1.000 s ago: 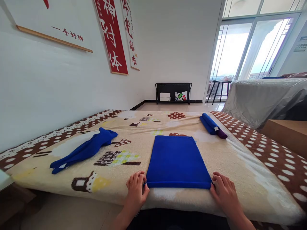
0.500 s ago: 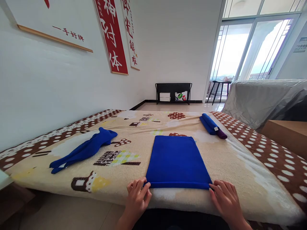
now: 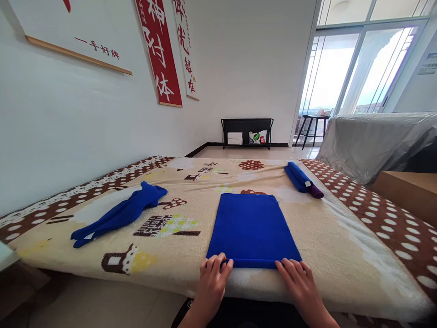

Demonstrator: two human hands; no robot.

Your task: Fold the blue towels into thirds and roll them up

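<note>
In front of me a blue cloth (image 3: 251, 223) lies flat, its near edge turned over into a narrow roll. My left hand (image 3: 214, 275) has its fingers closed on the left part of that rolled edge. On the right part of the roll, my right hand (image 3: 297, 278) is pinching the fabric between thumb and fingers. A crumpled blue cloth (image 3: 124, 210) rests off to the left. Two rolled cloths lie at the far right: a blue roll (image 3: 297, 176) with a small white label and a purple roll (image 3: 317, 191) showing beyond its end.
Everything lies on a bed with a cream patterned blanket (image 3: 341, 246) and brown polka-dot borders. Past it stand a low black rack (image 3: 247, 125) and a black stool (image 3: 316, 125). To the right are a plastic-covered piece of furniture (image 3: 378, 136) and a cardboard box (image 3: 406, 193).
Both hands have moved inward along the near rolled edge, from its corners toward the middle. The other cloths have stayed where they were.
</note>
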